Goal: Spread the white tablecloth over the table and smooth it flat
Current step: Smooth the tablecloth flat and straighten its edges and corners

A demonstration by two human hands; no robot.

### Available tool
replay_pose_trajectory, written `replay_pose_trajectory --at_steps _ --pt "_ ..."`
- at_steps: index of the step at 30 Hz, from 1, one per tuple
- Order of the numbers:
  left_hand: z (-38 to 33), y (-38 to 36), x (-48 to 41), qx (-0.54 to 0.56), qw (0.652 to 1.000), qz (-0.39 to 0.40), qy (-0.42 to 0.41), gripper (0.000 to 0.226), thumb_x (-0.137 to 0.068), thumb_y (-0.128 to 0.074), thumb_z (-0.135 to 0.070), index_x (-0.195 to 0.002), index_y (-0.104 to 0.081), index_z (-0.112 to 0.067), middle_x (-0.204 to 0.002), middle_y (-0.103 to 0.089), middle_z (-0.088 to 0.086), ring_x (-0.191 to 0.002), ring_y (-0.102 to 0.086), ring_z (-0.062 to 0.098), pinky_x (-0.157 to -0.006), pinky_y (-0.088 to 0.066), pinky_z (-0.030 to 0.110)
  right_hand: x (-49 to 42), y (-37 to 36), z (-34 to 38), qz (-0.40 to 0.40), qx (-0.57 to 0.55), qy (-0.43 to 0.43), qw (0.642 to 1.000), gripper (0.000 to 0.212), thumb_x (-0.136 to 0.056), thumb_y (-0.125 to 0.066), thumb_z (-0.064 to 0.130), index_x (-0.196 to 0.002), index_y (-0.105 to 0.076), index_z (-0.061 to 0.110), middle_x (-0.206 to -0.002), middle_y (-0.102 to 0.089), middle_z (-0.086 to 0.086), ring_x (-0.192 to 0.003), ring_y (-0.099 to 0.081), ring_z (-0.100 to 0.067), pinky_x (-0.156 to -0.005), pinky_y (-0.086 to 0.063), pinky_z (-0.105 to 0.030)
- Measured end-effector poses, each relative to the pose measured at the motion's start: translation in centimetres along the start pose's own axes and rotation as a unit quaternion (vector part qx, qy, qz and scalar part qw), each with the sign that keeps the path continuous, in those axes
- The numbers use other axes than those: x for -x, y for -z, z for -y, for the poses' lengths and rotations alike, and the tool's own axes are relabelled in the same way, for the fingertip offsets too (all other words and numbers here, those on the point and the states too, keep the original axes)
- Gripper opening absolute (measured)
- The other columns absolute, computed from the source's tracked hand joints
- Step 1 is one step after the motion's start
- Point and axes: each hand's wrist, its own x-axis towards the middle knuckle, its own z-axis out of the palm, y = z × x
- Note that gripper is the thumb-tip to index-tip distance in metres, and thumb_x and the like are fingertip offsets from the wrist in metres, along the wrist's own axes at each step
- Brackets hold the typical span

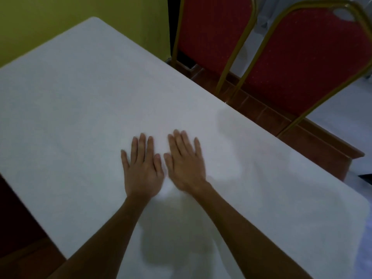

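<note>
**Both Hands Flat on the Spread Tablecloth**

The white tablecloth [84, 101] lay spread over the surface, covering all of the top that was visible and reaching its far corner. Faint creases showed near the right edge; elsewhere the cloth appeared flat.

Left hand [142, 168]: the grip was fully open, palm down, fingers extended and close together, thumb set apart to the side. The palm and fingers rested directly on the cloth. Nothing was held.

Right hand [185, 162]: the grip was likewise fully open, palm down, fingers slightly fanned, pressed onto the cloth. Nothing was held. It lay just beside the left hand, thumbs nearly touching, near the middle of the cloth.

Both forearms were bare and entered from the bottom of the view.

Limits of visibility: the right hand was slightly blurred, so its fingertip contact could not be confirmed in detail. The near edge of the surface was cut off by the frame. The surface under the cloth was hidden, apart from a brown wooden edge [314, 135] exposed at the right.

Two red chairs [211, 31] with gold frames stood beyond that edge, their tops cut off. A green wall [50, 15] stood behind the far corner.
</note>
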Motion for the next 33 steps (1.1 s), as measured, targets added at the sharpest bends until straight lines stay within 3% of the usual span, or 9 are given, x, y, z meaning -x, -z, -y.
replay_pose_trajectory --at_steps 5,10,13,16,18,21,24,27,33 --pt "0.5 -0.2 -0.2 0.020 1.000 -0.015 -0.005 0.059 -0.102 -0.011 -0.044 -0.157 -0.013 -0.021 -0.165 -0.009 0.002 -0.153 -0.001 0.021 -0.121 -0.007 0.056 1.9 2.1 -9.0 -0.038 -0.013 -0.096 0.995 0.059 -0.105 -0.013 0.051 -0.159 -0.009 0.028 -0.168 -0.003 0.001 -0.154 0.004 -0.019 -0.125 -0.002 -0.047" --pt "0.2 -0.5 0.1 0.023 0.999 -0.023 -0.019 0.059 -0.102 -0.014 -0.042 -0.156 -0.018 -0.020 -0.165 -0.013 0.004 -0.153 -0.006 0.023 -0.121 -0.007 0.058 9.1 5.1 -21.9 -0.057 0.018 -0.246 0.967 0.063 -0.101 -0.007 0.062 -0.158 0.000 0.034 -0.168 0.001 0.001 -0.154 0.006 -0.020 -0.124 -0.001 -0.051" --pt "0.5 -0.4 -0.1 0.022 1.000 -0.004 -0.018 0.060 -0.101 -0.012 -0.042 -0.156 -0.017 -0.019 -0.165 -0.011 0.004 -0.153 -0.005 0.024 -0.120 -0.007 0.060 14.1 6.2 -27.0 -0.070 0.000 -0.357 0.931 0.071 -0.097 -0.004 0.069 -0.158 -0.004 0.033 -0.168 -0.001 -0.001 -0.154 0.004 -0.021 -0.123 0.001 -0.055" --pt "-0.9 -0.3 0.5 0.045 0.999 0.006 0.019 0.062 -0.099 -0.015 -0.038 -0.155 -0.020 -0.011 -0.165 -0.011 0.010 -0.153 -0.003 0.028 -0.117 -0.004 0.066 16.0 6.5 -27.1 -0.091 -0.043 -0.459 0.883 0.075 -0.097 -0.005 0.062 -0.159 -0.006 0.020 -0.168 0.000 -0.005 -0.154 0.007 -0.023 -0.121 -0.001 -0.061" --pt "-4.6 -0.5 2.1 0.061 0.998 0.005 -0.007 0.062 -0.099 -0.019 -0.035 -0.153 -0.024 -0.007 -0.164 -0.014 0.014 -0.153 -0.006 0.029 -0.116 -0.003 0.067 14.6 5.7 -22.8 -0.088 -0.043 -0.404 0.909 0.070 -0.101 -0.009 0.055 -0.159 -0.005 0.016 -0.168 0.002 -0.005 -0.154 0.009 -0.022 -0.121 0.002 -0.059" --pt "-12.3 -1.5 7.2 0.056 0.990 0.023 -0.126 0.059 -0.102 -0.017 -0.038 -0.154 -0.026 -0.012 -0.163 -0.017 0.012 -0.153 -0.008 0.028 -0.118 -0.007 0.063 12.8 3.2 -13.9 -0.047 -0.025 -0.212 0.976 0.062 -0.104 -0.011 0.050 -0.160 -0.004 0.023 -0.167 0.006 -0.001 -0.153 0.012 -0.021 -0.122 0.008 -0.053" --pt "-14.6 -2.4 10.5 0.024 0.985 0.025 -0.166 0.057 -0.104 -0.020 -0.038 -0.155 -0.023 -0.013 -0.164 -0.014 0.010 -0.153 -0.005 0.025 -0.120 -0.008 0.058 13.1 2.4 -12.5 -0.024 0.001 -0.141 0.990 0.060 -0.103 -0.009 0.054 -0.159 -0.003 0.031 -0.168 0.006 0.002 -0.153 0.013 -0.018 -0.123 0.001 -0.054" --pt "-13.6 -2.4 10.7 0.003 0.984 0.011 -0.179 0.057 -0.103 -0.024 -0.038 -0.155 -0.024 -0.013 -0.164 -0.015 0.011 -0.153 -0.007 0.025 -0.121 -0.010 0.055 16.4 3.5 -18.3 -0.042 0.000 -0.175 0.984 0.060 -0.101 -0.014 0.063 -0.157 -0.005 0.043 -0.168 0.003 0.006 -0.154 0.009 -0.017 -0.123 -0.001 -0.052" --pt "-14.1 -2.4 10.9 0.006 0.984 0.007 -0.177 0.057 -0.103 -0.022 -0.038 -0.155 -0.023 -0.014 -0.164 -0.014 0.009 -0.153 -0.006 0.024 -0.122 -0.009 0.054 26.2 5.8 -31.1 -0.085 0.006 -0.390 0.917 0.069 -0.095 -0.016 0.074 -0.156 -0.006 0.043 -0.168 -0.004 0.002 -0.155 0.000 -0.020 -0.123 -0.003 -0.054"
